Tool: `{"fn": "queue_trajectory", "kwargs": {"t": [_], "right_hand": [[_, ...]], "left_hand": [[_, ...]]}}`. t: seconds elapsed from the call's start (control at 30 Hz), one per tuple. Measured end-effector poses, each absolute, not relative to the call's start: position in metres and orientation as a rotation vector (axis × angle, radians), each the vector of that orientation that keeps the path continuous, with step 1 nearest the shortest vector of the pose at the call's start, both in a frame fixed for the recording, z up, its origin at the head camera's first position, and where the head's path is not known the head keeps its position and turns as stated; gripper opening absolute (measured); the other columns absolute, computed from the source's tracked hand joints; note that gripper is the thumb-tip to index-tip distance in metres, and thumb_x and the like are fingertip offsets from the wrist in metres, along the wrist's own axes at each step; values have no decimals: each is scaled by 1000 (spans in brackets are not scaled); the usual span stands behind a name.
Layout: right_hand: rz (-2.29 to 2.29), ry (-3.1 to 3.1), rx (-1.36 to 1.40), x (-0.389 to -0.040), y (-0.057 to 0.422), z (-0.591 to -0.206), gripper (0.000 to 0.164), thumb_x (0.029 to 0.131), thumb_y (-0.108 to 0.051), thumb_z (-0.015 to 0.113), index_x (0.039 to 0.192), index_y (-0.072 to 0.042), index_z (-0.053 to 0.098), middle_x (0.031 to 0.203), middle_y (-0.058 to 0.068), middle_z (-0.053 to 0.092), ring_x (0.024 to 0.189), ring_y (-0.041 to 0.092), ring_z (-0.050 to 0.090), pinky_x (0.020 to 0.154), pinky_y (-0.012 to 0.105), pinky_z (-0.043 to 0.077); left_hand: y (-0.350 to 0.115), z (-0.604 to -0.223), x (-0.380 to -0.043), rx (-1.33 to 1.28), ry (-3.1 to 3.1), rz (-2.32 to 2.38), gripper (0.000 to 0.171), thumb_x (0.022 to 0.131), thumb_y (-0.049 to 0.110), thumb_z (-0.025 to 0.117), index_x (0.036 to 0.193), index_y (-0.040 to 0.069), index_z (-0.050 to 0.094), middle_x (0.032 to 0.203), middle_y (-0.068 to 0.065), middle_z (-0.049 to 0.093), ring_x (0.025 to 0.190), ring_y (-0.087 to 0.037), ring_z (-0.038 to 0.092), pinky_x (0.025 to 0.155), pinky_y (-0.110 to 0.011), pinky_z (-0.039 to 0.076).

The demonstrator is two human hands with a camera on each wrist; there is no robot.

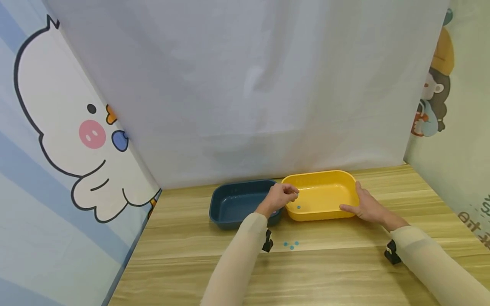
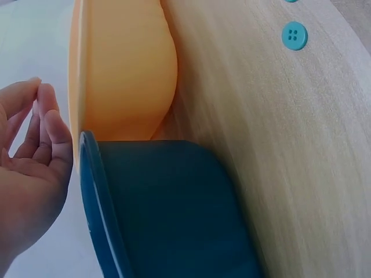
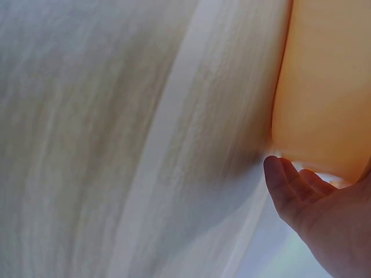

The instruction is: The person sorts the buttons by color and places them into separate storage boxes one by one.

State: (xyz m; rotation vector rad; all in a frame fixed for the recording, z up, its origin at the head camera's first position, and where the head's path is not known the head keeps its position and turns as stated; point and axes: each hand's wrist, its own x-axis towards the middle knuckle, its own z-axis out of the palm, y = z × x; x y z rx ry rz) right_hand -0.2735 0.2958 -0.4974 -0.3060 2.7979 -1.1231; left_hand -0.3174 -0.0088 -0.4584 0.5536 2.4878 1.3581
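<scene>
Over the left end of the yellow tray (image 1: 321,216), my left hand (image 1: 280,196) has its thumb and fingertips pinched together. A small pale-blue bit shows at the tips and looks like a button; in the left wrist view the fingers (image 2: 46,107) hide it. My right hand (image 1: 369,206) holds the right end of the yellow tray, thumb at the front rim and fingers along the end wall. One blue button (image 1: 298,207) lies inside that tray. Against its left side stands a dark blue tray (image 1: 226,224), with a pink button (image 1: 274,211) near my left wrist.
Several blue buttons (image 1: 292,247) lie on the wooden table (image 1: 183,263) in front of the trays. A white curtain (image 1: 245,106) hangs right behind the trays. Printed cloth walls (image 1: 61,119) stand at both sides.
</scene>
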Motion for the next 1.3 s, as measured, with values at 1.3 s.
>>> {"fn": "queue_trajectory", "kwargs": {"t": [1.3], "right_hand": [[-1131, 2801, -283, -271, 295, -495, 111, 87, -40, 67, 140, 18, -12, 141, 47, 5, 129, 58, 13, 103, 64, 13]], "left_hand": [[6, -462, -325, 276, 2623, 1376, 7, 90, 19, 67, 94, 15, 70, 80, 4, 65, 74, -14, 62, 91, -49, 44]]}}
